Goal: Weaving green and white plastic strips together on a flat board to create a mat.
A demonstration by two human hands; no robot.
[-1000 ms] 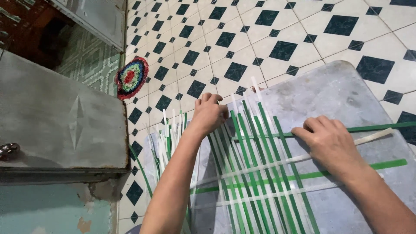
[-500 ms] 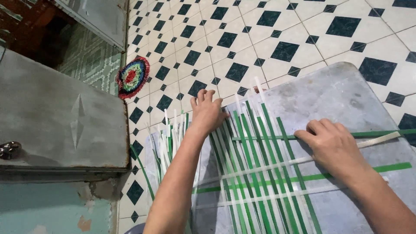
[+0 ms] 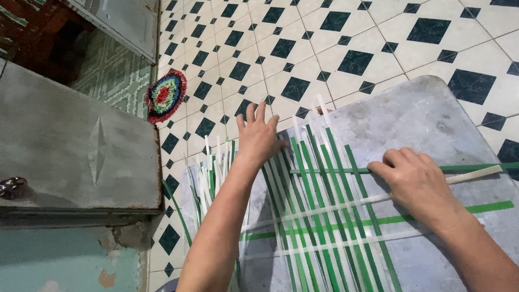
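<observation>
A loose weave of green and white plastic strips lies on a grey metal sheet on the tiled floor. My left hand lies flat with fingers spread on the upper ends of the lengthwise strips at the weave's left side. My right hand presses down on the crosswise green and white strips at the right, fingers curled over them. Whether it pinches a strip I cannot tell.
A bundle of loose green and white strips lies left of the weave. A round multicoloured mat sits on the black-and-white diamond floor tiles. A grey metal door or panel stands at the left.
My left hand has slid slightly up and its fingers have spread wider over the strip ends. My right hand stays on the crosswise strips, shifted a little.
</observation>
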